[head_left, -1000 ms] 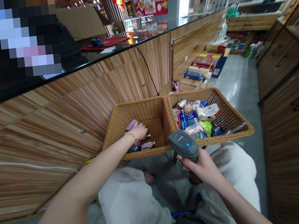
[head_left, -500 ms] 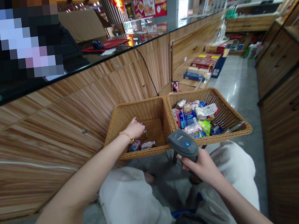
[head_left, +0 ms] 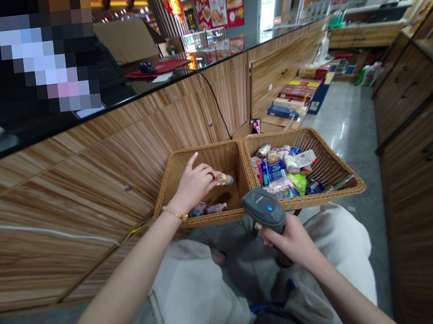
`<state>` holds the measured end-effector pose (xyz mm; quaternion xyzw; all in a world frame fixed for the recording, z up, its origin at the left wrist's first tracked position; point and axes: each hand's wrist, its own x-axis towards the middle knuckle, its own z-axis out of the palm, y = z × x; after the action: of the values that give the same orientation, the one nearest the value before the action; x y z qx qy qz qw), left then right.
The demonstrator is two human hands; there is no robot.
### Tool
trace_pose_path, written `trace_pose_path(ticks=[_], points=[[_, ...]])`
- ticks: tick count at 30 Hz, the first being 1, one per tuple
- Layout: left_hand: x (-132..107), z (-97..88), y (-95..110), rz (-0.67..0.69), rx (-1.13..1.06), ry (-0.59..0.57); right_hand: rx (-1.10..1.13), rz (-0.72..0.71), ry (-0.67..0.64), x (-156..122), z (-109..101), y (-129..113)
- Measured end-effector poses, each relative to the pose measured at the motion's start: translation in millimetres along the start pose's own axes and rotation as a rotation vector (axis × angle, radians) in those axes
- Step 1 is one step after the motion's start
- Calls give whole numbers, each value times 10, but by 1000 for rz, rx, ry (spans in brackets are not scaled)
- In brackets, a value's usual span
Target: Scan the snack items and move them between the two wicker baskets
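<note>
Two wicker baskets stand side by side in front of my knees. My left hand hovers over the left basket, pinching a small colourful wrapped packet with the index finger raised. A few small packets lie at that basket's near end. My right hand grips the handle of a grey barcode scanner with a blue light, held just before the baskets' near rims. The right basket holds several packaged snacks and cans.
A long wooden counter with a dark glass top runs along the left; a black cable hangs down it. Wooden cabinets line the right. Stacked boxes lie on the floor beyond the baskets. A blurred person is behind the counter.
My left hand has risen out of the left basket and shifted right, now holding a small wrapped packet. The purple item it held earlier is gone from it. The scanner hand stays put.
</note>
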<state>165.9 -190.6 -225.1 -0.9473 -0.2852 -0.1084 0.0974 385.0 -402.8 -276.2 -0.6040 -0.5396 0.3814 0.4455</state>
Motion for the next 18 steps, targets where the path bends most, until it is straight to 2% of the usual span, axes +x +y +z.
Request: trace_pose_path(ticks=[4, 10, 14, 18], points=[[12, -36, 97, -56, -43, 51, 7, 3, 4, -17, -16, 6], [55, 1, 92, -274, -185, -73, 8, 1, 10, -37, -24, 13], [63, 54, 41, -491, -554, -142, 6, -1, 5, -32, -15, 1], [38, 141, 38, -610, -987, -49, 16, -3, 12, -24, -18, -4]])
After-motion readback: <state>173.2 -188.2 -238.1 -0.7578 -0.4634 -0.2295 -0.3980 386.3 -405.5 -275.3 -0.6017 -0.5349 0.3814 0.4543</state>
